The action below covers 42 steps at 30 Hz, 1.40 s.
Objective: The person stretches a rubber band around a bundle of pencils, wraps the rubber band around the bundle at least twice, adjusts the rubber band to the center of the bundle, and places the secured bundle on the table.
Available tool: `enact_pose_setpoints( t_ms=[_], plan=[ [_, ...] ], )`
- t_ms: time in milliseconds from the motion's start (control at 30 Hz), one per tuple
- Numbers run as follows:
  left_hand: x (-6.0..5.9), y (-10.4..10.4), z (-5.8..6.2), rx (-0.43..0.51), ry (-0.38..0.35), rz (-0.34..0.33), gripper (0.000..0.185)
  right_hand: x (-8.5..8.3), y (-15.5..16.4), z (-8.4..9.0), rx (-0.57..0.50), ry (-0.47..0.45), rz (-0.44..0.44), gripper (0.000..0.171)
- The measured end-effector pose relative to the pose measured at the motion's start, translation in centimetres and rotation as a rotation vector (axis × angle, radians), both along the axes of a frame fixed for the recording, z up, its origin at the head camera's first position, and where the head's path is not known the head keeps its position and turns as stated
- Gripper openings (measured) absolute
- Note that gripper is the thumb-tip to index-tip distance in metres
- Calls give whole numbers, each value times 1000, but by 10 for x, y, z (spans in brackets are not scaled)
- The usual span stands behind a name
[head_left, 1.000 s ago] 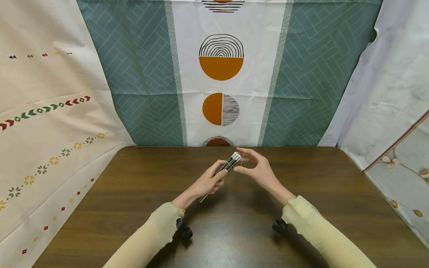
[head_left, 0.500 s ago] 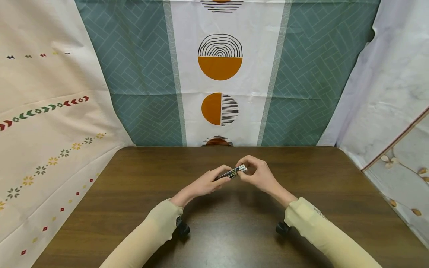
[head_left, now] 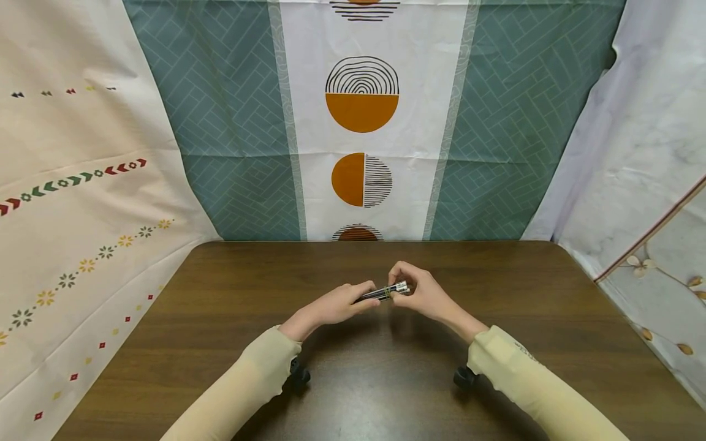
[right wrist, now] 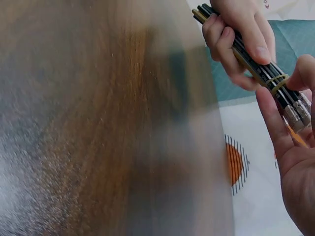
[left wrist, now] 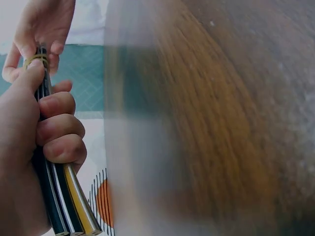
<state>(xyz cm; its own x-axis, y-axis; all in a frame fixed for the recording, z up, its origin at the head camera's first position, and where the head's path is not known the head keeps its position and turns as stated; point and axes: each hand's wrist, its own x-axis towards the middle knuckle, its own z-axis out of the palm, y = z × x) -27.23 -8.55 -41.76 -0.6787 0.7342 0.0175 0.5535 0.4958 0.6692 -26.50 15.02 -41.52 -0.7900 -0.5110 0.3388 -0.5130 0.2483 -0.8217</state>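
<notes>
Dark wooden table, glossy grained top

a dark wooden table fills the near scene; patterned cloth backdrops hang on the far side.

My head camera looks forward and down from above the near edge of the table, taking in both forearms, the whole tabletop and the hanging cloths behind. My left wrist camera sits close under the left hand, looking along the bundle of pencils. My right wrist camera looks from just as near, past the right hand. All three views share the bundle and both hands.
</notes>
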Motion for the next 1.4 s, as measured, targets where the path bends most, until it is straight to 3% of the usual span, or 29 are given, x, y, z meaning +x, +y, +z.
enact_pose_setpoints(
  t_ms=[133, 267, 500, 567, 767, 833, 1100, 1267, 1400],
  plan=[
    [0, -1, 0, -53, 45, -17, 30, 2, -2, -2, -21, -16, 43, 18],
    [1, -1, 0, -80, 45, -20, 32, 4, -5, -6, -51, -39, 46, 15],
    [1, 2, -3, -122, 99, -63, 34, 8, -12, -12, 49, -17, 1, 14],
    [0, 1, -3, -95, 82, -60, 32, 7, -9, -11, 58, -32, -10, 17],
    [-8, -17, 4, 10, -98, -76, 26, 3, 6, 0, 49, -71, 5, 28],
    [-10, -23, 5, 44, -119, -78, 26, 3, 10, 4, 33, -93, 8, 30],
    [-8, -23, 5, 109, 16, -10, 23, 3, 11, 4, 20, -121, 24, 15],
    [-2, -19, 8, 104, 49, 3, 20, 5, 8, 1, -75, -149, 38, 15],
    [0, -19, 10, 95, 71, 3, 21, 7, 5, 0, -159, -223, 75, 13]
  ],
)
